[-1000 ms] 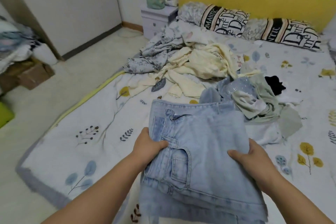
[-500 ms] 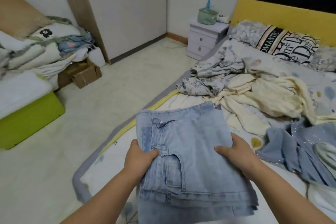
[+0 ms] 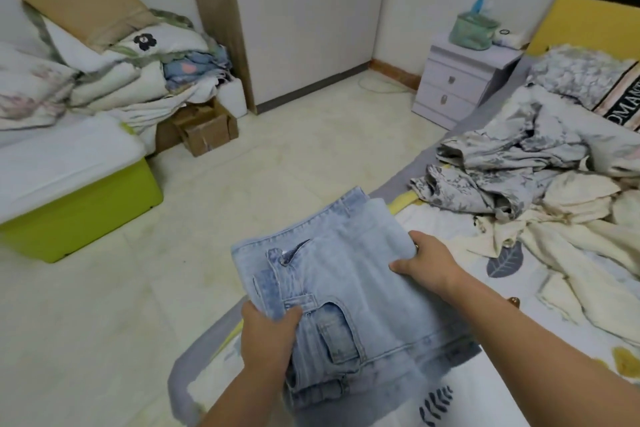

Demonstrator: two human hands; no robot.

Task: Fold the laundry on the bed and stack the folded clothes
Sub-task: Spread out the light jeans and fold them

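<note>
Over the near corner of the bed, the folded light-blue jeans are held up flat between both hands. The left hand grips the near left edge, thumb curled on top by the pocket; the right hand holds the far right edge, fingers wrapped over the fold. Both grips hold the jeans.

Beyond the jeans, on the bed, lies unfolded laundry: a grey floral sheet and a cream garment just beside it. Left of the jeans, across the floor, a lime-green bin has a white lid; what is in it cannot be seen. Behind the bin, an open cardboard box sits under piled bedding. A green tissue box stands on the nightstand.

Compared with half a second ago, the view has swung left and the jeans have come toward the bed's edge, same holds.
</note>
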